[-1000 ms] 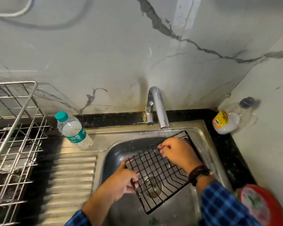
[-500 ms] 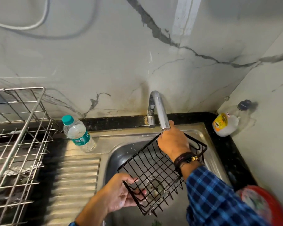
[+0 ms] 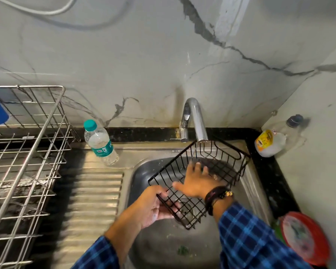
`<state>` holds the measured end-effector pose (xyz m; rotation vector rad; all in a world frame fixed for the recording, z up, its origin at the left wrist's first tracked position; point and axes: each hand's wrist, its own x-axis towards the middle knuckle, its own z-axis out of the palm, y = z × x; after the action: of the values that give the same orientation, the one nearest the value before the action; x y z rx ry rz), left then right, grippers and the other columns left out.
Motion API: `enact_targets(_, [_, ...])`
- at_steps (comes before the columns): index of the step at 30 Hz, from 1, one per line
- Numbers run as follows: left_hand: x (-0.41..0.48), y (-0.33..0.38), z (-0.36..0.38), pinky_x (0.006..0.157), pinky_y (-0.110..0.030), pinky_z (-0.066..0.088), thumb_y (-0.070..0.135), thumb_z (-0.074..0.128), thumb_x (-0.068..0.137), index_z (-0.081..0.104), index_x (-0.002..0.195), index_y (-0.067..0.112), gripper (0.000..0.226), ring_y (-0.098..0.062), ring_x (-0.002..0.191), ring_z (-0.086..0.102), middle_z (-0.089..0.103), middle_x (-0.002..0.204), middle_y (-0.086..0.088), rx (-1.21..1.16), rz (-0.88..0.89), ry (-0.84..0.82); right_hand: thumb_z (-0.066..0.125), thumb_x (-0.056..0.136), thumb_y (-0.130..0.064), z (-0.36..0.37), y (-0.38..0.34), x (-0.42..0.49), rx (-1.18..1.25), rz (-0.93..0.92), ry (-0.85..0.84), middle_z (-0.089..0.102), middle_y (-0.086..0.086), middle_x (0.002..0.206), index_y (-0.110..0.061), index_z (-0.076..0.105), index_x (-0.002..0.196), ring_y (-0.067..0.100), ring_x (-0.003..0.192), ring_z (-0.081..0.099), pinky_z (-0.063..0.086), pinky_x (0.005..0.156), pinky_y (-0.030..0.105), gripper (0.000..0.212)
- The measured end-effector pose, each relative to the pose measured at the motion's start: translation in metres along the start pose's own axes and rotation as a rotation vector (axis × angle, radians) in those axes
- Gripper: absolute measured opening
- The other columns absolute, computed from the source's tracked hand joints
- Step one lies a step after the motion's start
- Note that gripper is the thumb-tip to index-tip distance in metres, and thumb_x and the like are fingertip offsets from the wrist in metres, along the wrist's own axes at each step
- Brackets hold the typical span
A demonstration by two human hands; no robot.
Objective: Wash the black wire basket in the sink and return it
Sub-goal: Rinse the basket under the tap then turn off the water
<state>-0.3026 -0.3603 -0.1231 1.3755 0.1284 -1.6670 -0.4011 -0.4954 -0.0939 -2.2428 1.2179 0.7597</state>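
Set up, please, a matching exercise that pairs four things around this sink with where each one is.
Things:
1. basket
2. bottle
3. jug
4. red dish

Places:
A. in the back right corner of the counter
B. held over the sink, under the tap
C. right of the sink, at the near edge of the view
D. standing on the drainboard, left of the tap

Pairs: 1-B, 2-D, 3-A, 4-C.
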Motion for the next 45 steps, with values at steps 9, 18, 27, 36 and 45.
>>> enact_targets(9, [0.002,-0.016,0.010,0.058,-0.042,0.060,-0.006,0.048,0.090,0.050,0.120,0.015,0.037,-0.030,0.075,0.062,0.061,0.088,-0.018,-0.237,0.217,0.191,0.032,0.105,-0.046,0.031,0.026,-0.042,-0.459,-0.287,-0.097,-0.008,0.001,0.167,-0.027,0.011,0.159,0.028,0.154,0.011,0.001,0.121,0.059,0.061])
enact_targets(18, [0.001,-0.002,0.021,0.097,-0.060,0.047,-0.015,0.044,0.088,0.048,0.124,0.019,0.050,-0.032,0.092,0.061,0.063,0.103,-0.017,-0.272,0.432,0.151,0.013,0.103,-0.057,0.011,0.049,-0.041,-0.598,-0.184,0.242,0.027,0.015,0.162,-0.015,0.055,0.137,0.033,0.151,0.019,0.001,0.122,0.059,0.068])
enact_targets(27, [-0.009,0.033,0.010,0.082,-0.030,0.052,-0.018,0.054,0.078,0.038,0.128,0.032,0.073,-0.016,0.101,0.062,0.062,0.111,-0.008,0.242,0.808,0.031,-0.024,0.084,-0.067,0.039,0.079,-0.019,-0.358,-0.369,0.290,0.016,-0.012,0.165,-0.035,0.011,0.157,0.018,0.153,0.004,-0.006,0.117,0.060,0.087])
enact_targets(36, [0.006,0.076,0.034,0.085,-0.028,0.054,-0.024,0.042,0.082,0.045,0.139,0.027,0.076,-0.018,0.100,0.061,0.060,0.118,-0.011,0.318,0.974,0.056,0.034,0.105,-0.042,0.032,0.016,0.004,0.012,-0.582,0.407,0.035,-0.010,0.160,-0.037,0.037,0.148,0.013,0.146,0.031,0.023,0.123,0.041,0.044])
enact_targets(45, [0.009,0.064,0.027,0.074,-0.023,0.052,-0.028,0.037,0.081,0.043,0.133,0.020,0.071,-0.009,0.086,0.060,0.063,0.096,0.004,0.202,0.979,0.027,0.017,0.097,-0.066,0.041,0.033,0.020,0.213,0.183,0.602,0.008,0.027,0.162,-0.002,0.014,0.155,0.040,0.150,0.016,0.013,0.119,0.052,0.086])
